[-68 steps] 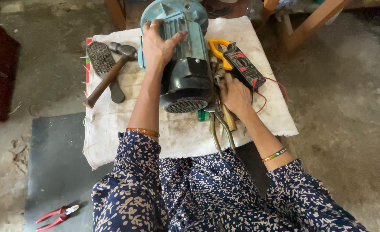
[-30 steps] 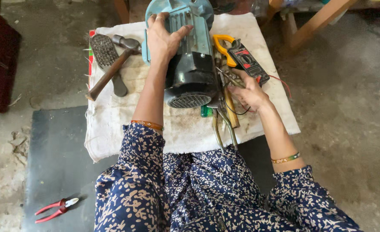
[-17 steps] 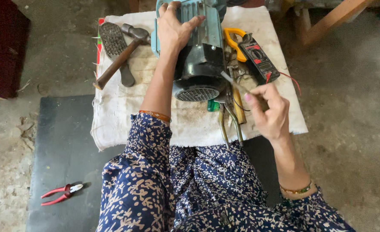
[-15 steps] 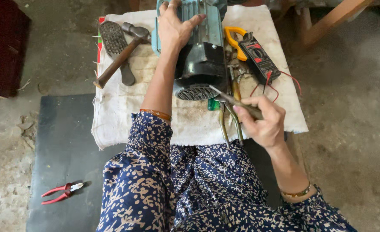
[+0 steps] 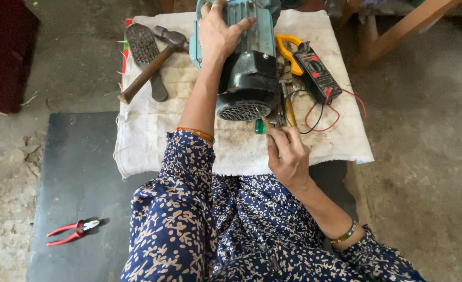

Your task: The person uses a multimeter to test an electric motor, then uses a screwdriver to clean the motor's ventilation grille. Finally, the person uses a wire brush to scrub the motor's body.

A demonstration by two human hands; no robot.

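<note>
Your left hand (image 5: pixel 219 32) is lying spread over the top of the electric motor (image 5: pixel 244 62), palm pressing on its pale teal ribbed casing, so it is steadying rather than gripping. The motor is sitting at the middle of the white cloth (image 5: pixel 152 130), its black rounded end cap and perforated fan grille facing you. Your right hand (image 5: pixel 288 156) is pinching a thin metal tool (image 5: pixel 270 121), seemingly a screwdriver or probe, its tip pointing at the lower edge of that grille; a green-handled tool (image 5: pixel 260 126) is lying just beside the tip.

The risks, as I judge them: the motor is heavy and round, resting on soft, wrinkled cloth, so a hard push could be rolling it toward the clamp meter (image 5: pixel 314 70) to its right, snagging the red leads (image 5: pixel 325 112). A slim tip could also be slipping off smooth painted metal toward your fingers.

Left of the motor, a wooden-handled hammer (image 5: pixel 150 68) is crossing a coarse, dark rasp (image 5: pixel 143 52). Red-handled pliers (image 5: pixel 72 232) are lying well away on the dark mat (image 5: pixel 69 172).
</note>
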